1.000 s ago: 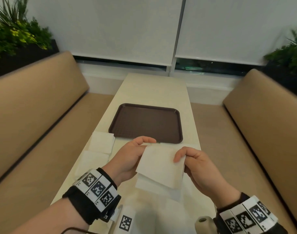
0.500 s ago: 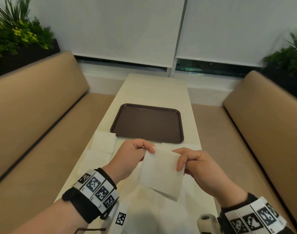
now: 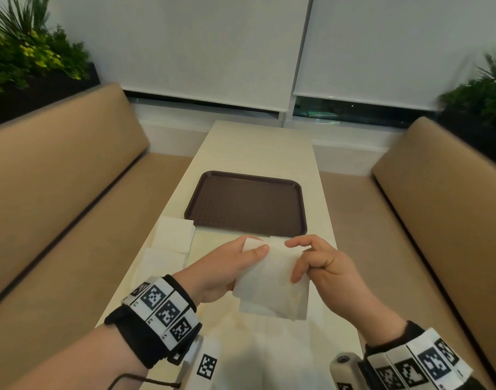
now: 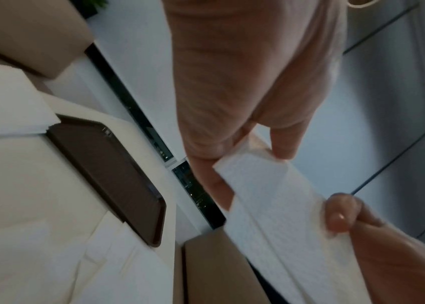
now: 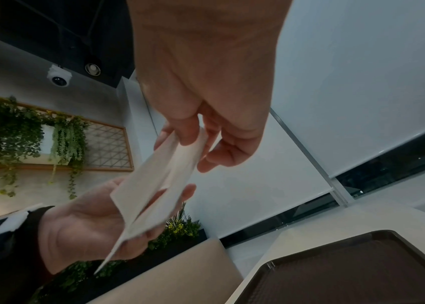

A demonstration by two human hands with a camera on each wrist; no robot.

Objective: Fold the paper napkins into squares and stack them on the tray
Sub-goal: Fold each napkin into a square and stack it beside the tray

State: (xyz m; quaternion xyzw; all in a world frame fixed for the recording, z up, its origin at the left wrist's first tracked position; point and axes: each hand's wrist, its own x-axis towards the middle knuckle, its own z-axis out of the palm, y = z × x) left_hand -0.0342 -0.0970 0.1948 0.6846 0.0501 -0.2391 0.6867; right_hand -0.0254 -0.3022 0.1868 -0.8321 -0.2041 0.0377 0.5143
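Note:
A white paper napkin [image 3: 272,280], folded over, hangs in the air between both hands above the near end of the table. My left hand [image 3: 227,266] pinches its upper left corner, thumb on top. My right hand [image 3: 317,263] pinches its right edge between thumb and fingers. In the left wrist view the napkin [image 4: 271,197] runs from my left fingers to the right thumb. In the right wrist view the napkin [image 5: 154,185] shows its layers parted edge-on. The brown tray [image 3: 247,204] lies bare just beyond the hands.
Two more white napkins [image 3: 173,235] lie on the cream table [image 3: 258,147] left of the tray's near corner, one [image 3: 159,263] closer to me. Another napkin lies flat on the table under the hands. Tan benches flank the table; planters stand behind them.
The napkin has been drawn in and folded narrower. Both hands came closer together and rose toward the tray, and the lower layer now hangs just below the top one.

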